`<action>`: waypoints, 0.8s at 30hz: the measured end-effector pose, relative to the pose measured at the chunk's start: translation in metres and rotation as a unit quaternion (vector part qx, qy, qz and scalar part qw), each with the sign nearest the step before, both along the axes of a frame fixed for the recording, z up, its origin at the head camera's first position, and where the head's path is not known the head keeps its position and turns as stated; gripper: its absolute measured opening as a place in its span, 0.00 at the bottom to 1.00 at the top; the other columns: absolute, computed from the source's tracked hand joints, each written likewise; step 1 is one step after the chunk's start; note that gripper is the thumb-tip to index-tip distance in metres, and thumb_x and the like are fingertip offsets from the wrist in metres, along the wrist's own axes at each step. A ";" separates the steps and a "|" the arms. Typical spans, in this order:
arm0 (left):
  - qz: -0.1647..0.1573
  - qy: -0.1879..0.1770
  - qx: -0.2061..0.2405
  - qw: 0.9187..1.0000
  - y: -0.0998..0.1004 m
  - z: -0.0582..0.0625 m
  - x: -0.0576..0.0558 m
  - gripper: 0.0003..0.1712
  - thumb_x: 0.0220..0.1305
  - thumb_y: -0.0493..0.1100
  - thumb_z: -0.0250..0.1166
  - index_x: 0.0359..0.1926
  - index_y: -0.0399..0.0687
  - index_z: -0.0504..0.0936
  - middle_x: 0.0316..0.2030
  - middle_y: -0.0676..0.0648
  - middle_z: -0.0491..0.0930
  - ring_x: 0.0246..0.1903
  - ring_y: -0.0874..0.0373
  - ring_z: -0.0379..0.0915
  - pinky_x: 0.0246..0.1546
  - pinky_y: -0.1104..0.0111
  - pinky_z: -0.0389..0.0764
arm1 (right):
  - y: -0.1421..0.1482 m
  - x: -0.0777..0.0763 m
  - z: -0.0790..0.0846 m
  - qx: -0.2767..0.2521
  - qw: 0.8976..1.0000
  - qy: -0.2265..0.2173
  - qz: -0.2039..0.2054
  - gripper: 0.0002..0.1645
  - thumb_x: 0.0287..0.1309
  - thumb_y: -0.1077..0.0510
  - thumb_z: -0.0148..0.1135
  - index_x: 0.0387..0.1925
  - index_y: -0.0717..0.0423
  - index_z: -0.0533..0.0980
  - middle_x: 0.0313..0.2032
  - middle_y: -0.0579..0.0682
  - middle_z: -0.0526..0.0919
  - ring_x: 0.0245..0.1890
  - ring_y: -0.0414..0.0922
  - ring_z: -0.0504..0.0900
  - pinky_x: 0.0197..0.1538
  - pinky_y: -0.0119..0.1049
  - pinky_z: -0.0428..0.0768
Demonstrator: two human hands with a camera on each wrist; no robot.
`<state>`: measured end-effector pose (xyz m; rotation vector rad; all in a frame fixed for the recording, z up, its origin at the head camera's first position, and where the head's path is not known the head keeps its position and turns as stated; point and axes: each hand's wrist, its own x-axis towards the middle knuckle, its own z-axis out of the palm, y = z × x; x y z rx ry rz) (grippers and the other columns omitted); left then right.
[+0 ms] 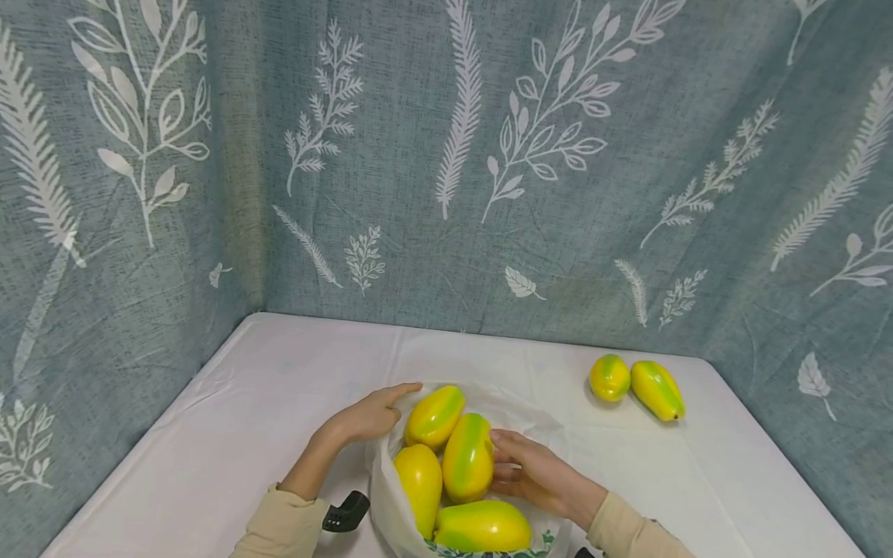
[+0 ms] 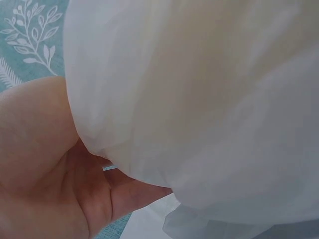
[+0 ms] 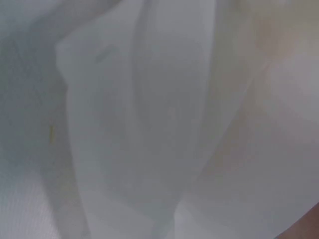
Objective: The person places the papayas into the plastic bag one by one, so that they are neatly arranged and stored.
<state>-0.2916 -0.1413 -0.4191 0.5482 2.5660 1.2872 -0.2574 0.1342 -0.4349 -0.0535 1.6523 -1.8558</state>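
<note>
Glossy yellow-green oval papaya [image 1: 467, 459] lies in the thin white leaf-printed bag [image 1: 384, 496], directly left of the nearer, right hand [image 1: 536, 470]; long axis fore-and-aft. Right fingers: spread, touching its side. Left hand [image 1: 368, 416]: pinching the bag's rim

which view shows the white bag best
The head view: it shows the white bag with its mouth open and yellow fruits inside. The left wrist view has only a close-up part near the left hand; the right wrist view, blurred folds.
</note>
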 end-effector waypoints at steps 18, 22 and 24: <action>-0.003 0.003 0.003 1.000 -0.002 0.001 0.002 0.33 0.58 0.26 0.42 0.67 0.34 0.64 0.65 0.35 0.63 0.66 0.39 0.53 0.64 0.45 0.52 | 0.012 -0.003 -0.004 0.057 0.998 0.023 0.020 0.43 0.67 0.42 0.50 0.67 0.72 0.52 0.51 0.63 0.74 0.49 0.51 0.78 0.56 0.47 0.74; -0.004 0.004 0.006 1.000 -0.003 0.001 0.003 0.33 0.58 0.26 0.42 0.67 0.34 0.64 0.65 0.35 0.63 0.66 0.39 0.53 0.64 0.45 0.53 | 0.018 -0.004 -0.004 0.089 0.995 0.034 0.006 0.45 0.66 0.42 0.51 0.66 0.74 0.52 0.47 0.61 0.75 0.46 0.49 0.78 0.53 0.45 0.76; -0.004 0.004 0.007 1.000 -0.003 0.001 0.003 0.33 0.58 0.26 0.42 0.67 0.34 0.64 0.65 0.35 0.63 0.66 0.39 0.53 0.64 0.45 0.52 | 0.020 -0.005 -0.002 0.100 0.994 0.040 0.000 0.46 0.66 0.42 0.52 0.66 0.76 0.52 0.47 0.61 0.74 0.46 0.49 0.78 0.52 0.45 0.77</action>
